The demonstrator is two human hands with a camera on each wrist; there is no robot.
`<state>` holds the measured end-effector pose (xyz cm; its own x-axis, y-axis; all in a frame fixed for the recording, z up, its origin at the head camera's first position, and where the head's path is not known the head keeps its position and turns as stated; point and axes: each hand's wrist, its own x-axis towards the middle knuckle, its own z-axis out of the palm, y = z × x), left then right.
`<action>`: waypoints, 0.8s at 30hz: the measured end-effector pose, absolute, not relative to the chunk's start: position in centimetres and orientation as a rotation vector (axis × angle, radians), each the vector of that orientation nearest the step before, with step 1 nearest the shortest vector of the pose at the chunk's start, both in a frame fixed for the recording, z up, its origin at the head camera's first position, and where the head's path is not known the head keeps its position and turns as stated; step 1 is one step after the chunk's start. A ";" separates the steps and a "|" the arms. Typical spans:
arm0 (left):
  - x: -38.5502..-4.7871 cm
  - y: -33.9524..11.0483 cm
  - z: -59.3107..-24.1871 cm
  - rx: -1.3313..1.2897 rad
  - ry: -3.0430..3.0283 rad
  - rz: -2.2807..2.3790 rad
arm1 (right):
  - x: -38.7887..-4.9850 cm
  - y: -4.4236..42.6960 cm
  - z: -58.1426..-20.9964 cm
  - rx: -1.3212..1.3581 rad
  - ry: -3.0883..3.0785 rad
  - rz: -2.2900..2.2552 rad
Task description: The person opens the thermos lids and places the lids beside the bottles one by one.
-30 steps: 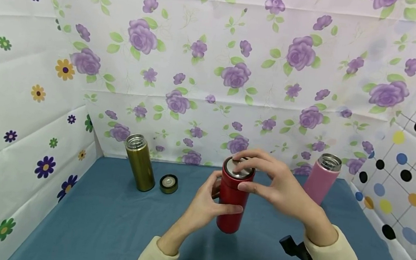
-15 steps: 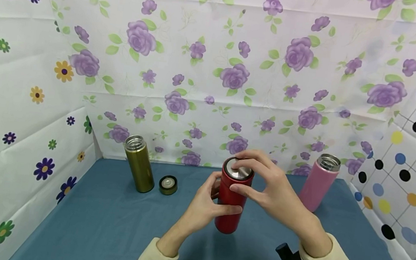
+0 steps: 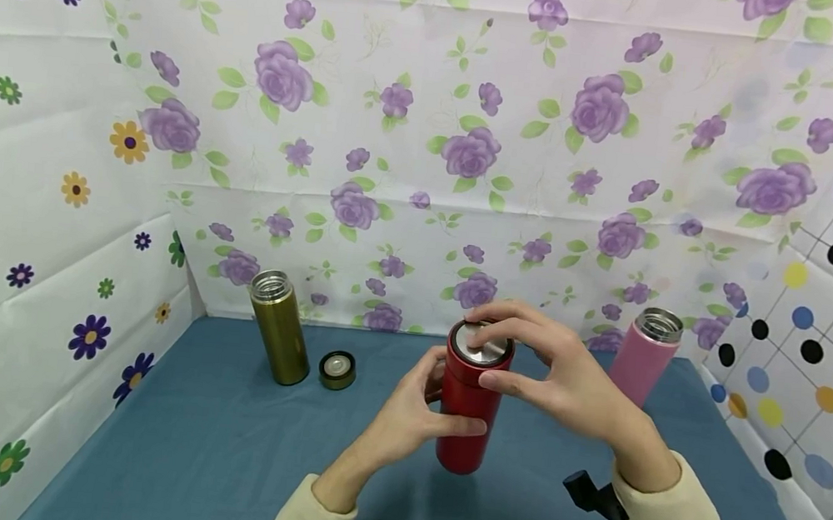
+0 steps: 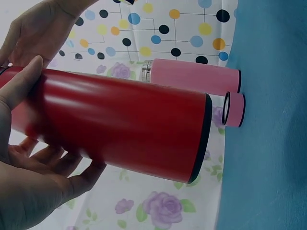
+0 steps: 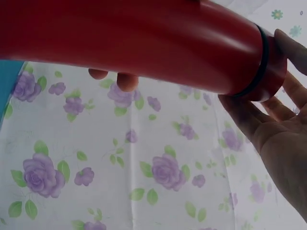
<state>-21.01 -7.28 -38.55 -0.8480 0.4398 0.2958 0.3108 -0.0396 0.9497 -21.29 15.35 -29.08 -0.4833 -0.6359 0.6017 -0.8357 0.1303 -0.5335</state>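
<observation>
In the head view, a red thermos bottle stands nearly upright above the table, its base apart from the cloth. My left hand grips the body, thumb across the near side and fingers behind. At the top, my right hand holds the red lid by its rim, fingers bent over the steel-coloured top and thumb on the near side. The right wrist view shows a dark band between lid and body. In the left wrist view, the thermos's black-edged base hangs free.
An olive-gold bottle without its lid stands at the back left, its lid lying beside it. A pink bottle, also uncapped, stands back right, with a pink lid close by. Patterned cloth walls surround the blue table.
My right hand swung one way around the lid and then back, with its thumb shifting left and then right. The thermos has moved slightly right and nearer. My left hand keeps its grip.
</observation>
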 end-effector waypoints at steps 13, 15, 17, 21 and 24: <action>-21.0 -7.2 -38.7 0.746 2.149 2.069 | -20.3 13.7 -29.9 1.249 -2.151 1.084; -21.0 -7.2 -38.7 0.742 2.152 2.070 | -20.1 13.5 -29.9 1.227 -2.150 1.071; -21.0 -7.2 -38.7 0.742 2.154 2.070 | -20.0 13.4 -29.9 1.217 -2.155 1.068; -21.0 -7.2 -38.6 0.750 2.152 2.068 | -20.1 13.8 -29.6 1.245 -2.170 1.106; -21.0 -7.2 -38.6 0.764 2.145 2.062 | -20.3 14.2 -29.3 1.288 -2.186 1.161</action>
<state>-21.00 -7.17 -38.60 -0.8742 0.3934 0.2847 0.3001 -0.0233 0.9536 -20.31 14.25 -29.34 -0.5259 -0.5582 0.6417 -0.8443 0.2513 -0.4733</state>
